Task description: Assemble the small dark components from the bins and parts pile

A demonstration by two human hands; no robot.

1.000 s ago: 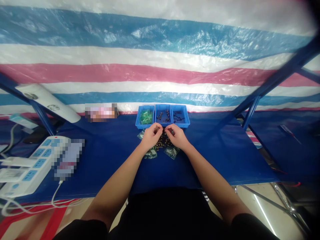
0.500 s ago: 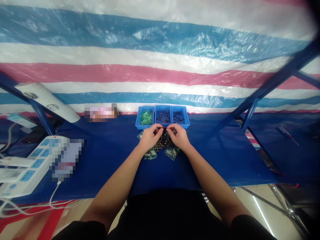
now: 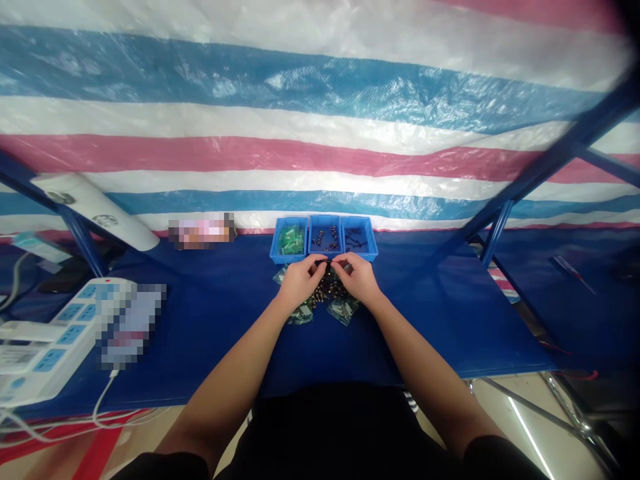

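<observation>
My left hand (image 3: 299,280) and my right hand (image 3: 359,277) meet fingertip to fingertip over a heap of small brown and black parts (image 3: 327,290) on the blue table (image 3: 210,333). Both hands pinch a tiny dark part between them; I cannot make out what it is. Clear bags of green parts (image 3: 343,310) lie under and beside the hands. Just behind the fingers stand three blue bins: one with green parts (image 3: 289,239), a middle one with dark small parts (image 3: 325,235), and a right one with black pieces (image 3: 358,237).
A white power strip (image 3: 45,340) with cables lies at the left edge. A white long device (image 3: 95,210) leans at the back left. A striped tarp (image 3: 320,120) hangs behind the table. Blue frame bars (image 3: 505,213) rise on the right, beside another blue surface (image 3: 575,287).
The two hands have stayed pinched together over the heap, with only slight finger movement. The view has shifted a little downward.
</observation>
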